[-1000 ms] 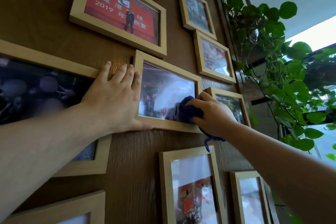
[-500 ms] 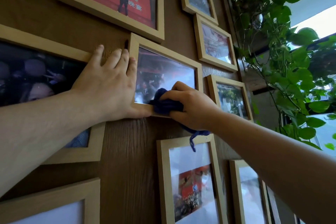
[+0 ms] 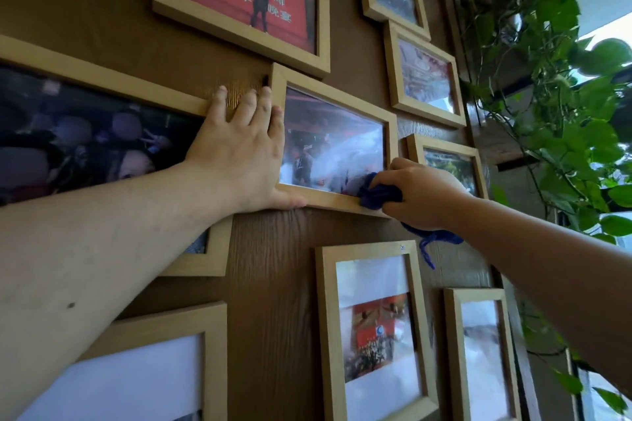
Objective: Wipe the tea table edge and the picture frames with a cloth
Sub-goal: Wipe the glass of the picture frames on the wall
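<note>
L hand flat, open, pinning centre frame so it won't swing | R hand fisted on blue cloth, rubbing btm-right rail.

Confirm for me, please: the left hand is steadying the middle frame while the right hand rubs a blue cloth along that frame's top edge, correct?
Not quite. In the head view the right hand presses the blue cloth against the bottom edge of the middle frame, near its lower right corner, not the top edge. The rest holds: the left hand lies flat against the frame's left side, steadying it.
</note>
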Motion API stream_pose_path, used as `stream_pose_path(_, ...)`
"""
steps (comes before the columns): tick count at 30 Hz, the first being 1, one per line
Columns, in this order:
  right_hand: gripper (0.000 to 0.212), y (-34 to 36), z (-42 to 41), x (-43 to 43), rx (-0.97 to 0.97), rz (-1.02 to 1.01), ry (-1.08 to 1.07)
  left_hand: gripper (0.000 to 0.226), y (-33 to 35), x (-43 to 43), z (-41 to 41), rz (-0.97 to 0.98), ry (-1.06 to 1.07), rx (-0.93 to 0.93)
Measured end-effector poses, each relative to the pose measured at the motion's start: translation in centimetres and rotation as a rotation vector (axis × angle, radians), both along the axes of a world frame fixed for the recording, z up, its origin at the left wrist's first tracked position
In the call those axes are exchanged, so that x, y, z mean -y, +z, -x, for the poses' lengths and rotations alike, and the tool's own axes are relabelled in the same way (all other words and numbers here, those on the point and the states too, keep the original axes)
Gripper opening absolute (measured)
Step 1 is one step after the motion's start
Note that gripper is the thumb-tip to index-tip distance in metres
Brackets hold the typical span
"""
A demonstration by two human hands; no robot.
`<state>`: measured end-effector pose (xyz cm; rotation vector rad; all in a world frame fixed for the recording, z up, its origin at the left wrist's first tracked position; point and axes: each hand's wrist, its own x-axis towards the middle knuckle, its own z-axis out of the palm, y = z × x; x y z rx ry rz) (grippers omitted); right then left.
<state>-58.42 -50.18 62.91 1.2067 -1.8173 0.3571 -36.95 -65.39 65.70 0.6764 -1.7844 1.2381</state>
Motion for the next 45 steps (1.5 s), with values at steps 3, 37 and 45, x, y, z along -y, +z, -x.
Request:
stream_pose_path(3,0.034,-0.8,0.2,-0.8,-0.018,0.046,-0.066,0.125,-0.3,-0.6,-0.2,-0.003,0.003,0.022)
stream_pose_path(37,0.052,-17.9,-3.3,4.5,0.181,0.332,0.252,0.11,-14.2,-0.4,4.0,-0.152,-0.183,0.358)
stream_pose_path(45,0.055,-19.0,1.1,3.0,0.467,0.507,0.057,0.113,-14.2,-0.4,4.0,-0.156,-0.182,0.355)
